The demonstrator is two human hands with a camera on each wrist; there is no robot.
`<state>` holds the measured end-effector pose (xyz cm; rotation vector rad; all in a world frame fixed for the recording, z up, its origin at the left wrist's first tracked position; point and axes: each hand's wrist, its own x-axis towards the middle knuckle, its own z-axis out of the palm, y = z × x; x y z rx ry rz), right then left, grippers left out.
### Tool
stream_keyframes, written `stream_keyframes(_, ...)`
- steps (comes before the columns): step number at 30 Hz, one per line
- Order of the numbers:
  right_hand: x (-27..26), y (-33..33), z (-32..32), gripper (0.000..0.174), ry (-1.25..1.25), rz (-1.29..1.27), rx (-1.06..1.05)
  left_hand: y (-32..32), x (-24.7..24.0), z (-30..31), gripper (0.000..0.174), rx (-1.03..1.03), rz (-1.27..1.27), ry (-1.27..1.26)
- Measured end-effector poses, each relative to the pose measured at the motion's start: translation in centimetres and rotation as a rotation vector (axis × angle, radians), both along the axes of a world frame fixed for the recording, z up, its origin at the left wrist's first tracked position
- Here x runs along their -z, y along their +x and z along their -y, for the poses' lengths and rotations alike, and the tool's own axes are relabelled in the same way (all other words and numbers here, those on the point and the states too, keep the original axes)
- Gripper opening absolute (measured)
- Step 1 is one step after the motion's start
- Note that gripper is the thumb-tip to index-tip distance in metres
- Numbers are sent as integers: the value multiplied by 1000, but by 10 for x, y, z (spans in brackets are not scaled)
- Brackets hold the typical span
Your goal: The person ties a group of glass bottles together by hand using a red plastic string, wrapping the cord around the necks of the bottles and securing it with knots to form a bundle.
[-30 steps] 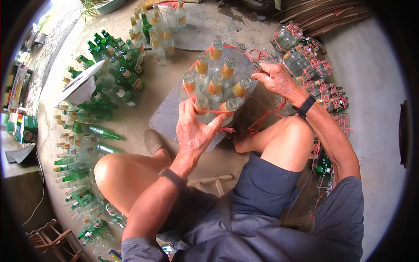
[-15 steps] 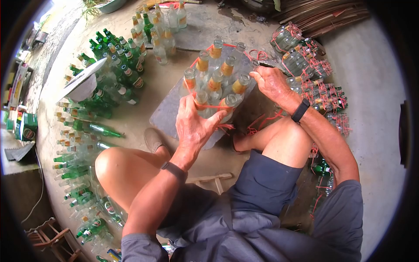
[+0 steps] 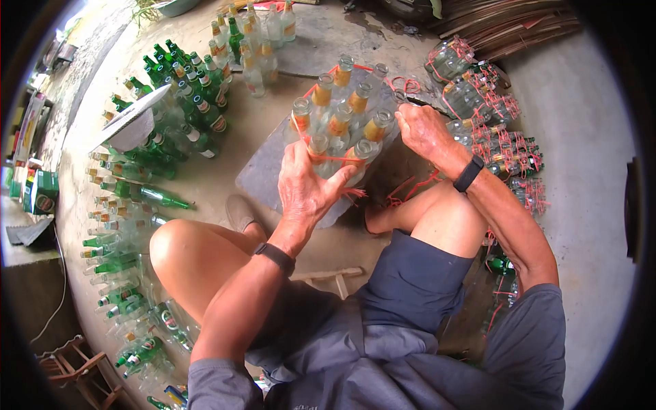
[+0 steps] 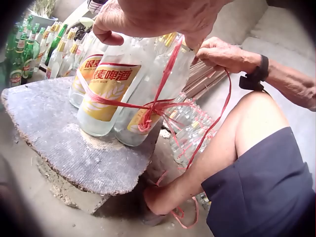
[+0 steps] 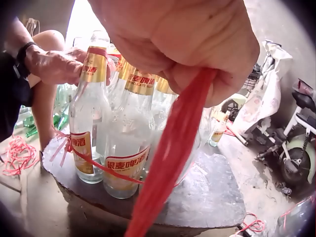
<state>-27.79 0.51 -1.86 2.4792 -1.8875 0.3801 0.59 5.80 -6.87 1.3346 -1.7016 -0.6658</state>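
Head view: left hand point(image 3: 305, 186) is gripping the near necks of the clear bottle cluster point(image 3: 339, 119), which is standing on the grey stone slab point(image 3: 263, 179). Right hand point(image 3: 421, 130) is pinching the red string point(image 5: 168, 163) at the cluster's right edge; the string is wrapping round the bottles.

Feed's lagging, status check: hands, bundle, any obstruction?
Left hand grips the bottle bundle at the near necks. Right hand pinches the red string. Bundle upright on the stone slab. Nothing in the way.
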Motion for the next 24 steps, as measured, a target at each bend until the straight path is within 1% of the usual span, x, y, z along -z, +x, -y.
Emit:
stream_keyframes(4, 1, 4, -2, 29, -21, 26, -5, -1, 2, 1, 68, 5, -9, -24)
stream_keyframes(7, -2, 10, -5, 28, -2, -8, 16, 0, 0, 0, 67, 14, -14, -15)
stream_keyframes(9, -1, 15, -11, 24, 18, -45, 47, -1, -1, 0, 66, 14, -12, -1)
stream_keyframes(10, -1, 15, -12, 24, 19, -45, 46, -1, -1, 1, 66, 10, -5, -3)
stream_keyframes(12, -1, 18, -17, 17, 27, -102, 26, 0, 0, 1, 65, 6, 3, -3)
stream_keyframes(15, -5, 28, -30, 13, 15, -166, 24, -1, 0, 1, 65, 10, -6, -14)
stream_keyframes(18, -6, 35, -38, 11, 71, -223, 32, -1, -1, 1, 66, 5, 5, -3)
stream_keyframes(21, -8, 45, -48, 7, 38, -250, 4, 0, -2, 0, 67, 24, -13, 30)
stream_keyframes(24, -13, 55, -55, 6, 47, -241, 11, 0, -1, 1, 68, 37, -15, 4)
